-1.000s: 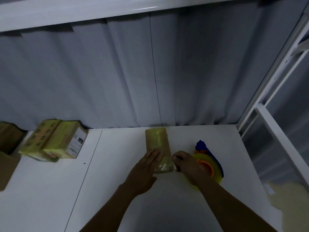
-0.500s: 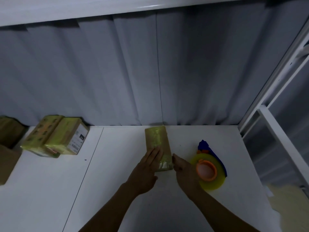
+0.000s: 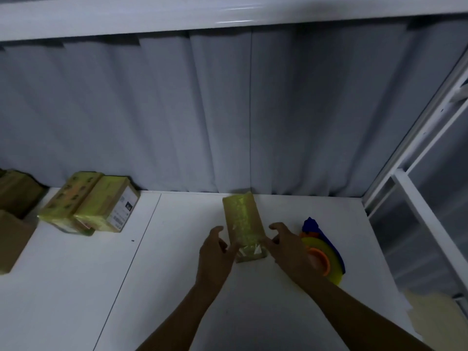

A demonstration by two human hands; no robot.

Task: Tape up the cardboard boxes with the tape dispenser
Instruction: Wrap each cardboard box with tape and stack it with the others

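A narrow cardboard box (image 3: 242,217) with yellowish tape along its top lies lengthwise on the white table (image 3: 177,287). My left hand (image 3: 215,254) is at the box's near left side and my right hand (image 3: 286,247) at its near right side, fingers curled around the near end. The tape dispenser (image 3: 326,252), blue with an orange hub and a yellow tape roll, lies flat on the table just right of my right hand, partly hidden by it.
Two taped boxes (image 3: 98,206) lie side by side at the back left of the table. Plain brown boxes (image 3: 12,224) stand at the far left edge. A grey curtain (image 3: 228,110) hangs behind, and a white frame (image 3: 417,198) rises at the right.
My right hand left the tape dispenser, which stays on the table, and came to the box's right side. My left hand slid off the box's top to its left side.
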